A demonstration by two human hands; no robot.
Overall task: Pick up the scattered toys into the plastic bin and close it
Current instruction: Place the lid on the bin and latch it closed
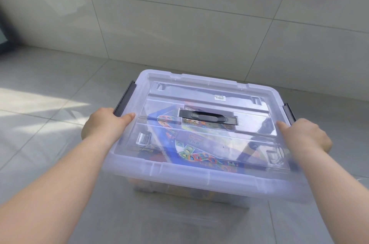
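The clear plastic bin (179,191) is right in front of me and low down, over the grey tiled floor (50,123) near the tiled wall (179,23). Its see-through lid (199,173) lies on top. Through the lid I see flat, colourful toy boxes (191,143) lying at slants inside, the top ones blue with bright shapes. A dark carry handle (207,117) lies flat in the middle of the lid, with a small barcode sticker (219,97) behind it.

My left hand (105,125) grips the lid's left edge, thumb flat on top and fingers curled out of sight below the rim. My right hand (305,135) holds the right edge the same way. Both forearms reach forward, wide apart, with the bin between them.

A dark latch (123,99) runs along the left side just beyond my left thumb, and a second latch (289,111) sits just beyond my right hand. I cannot tell whether either is clipped. The near edge of the lid is blurred. Open floor lies to the left, right and near side of the bin, and the wall rises a little beyond its far side.
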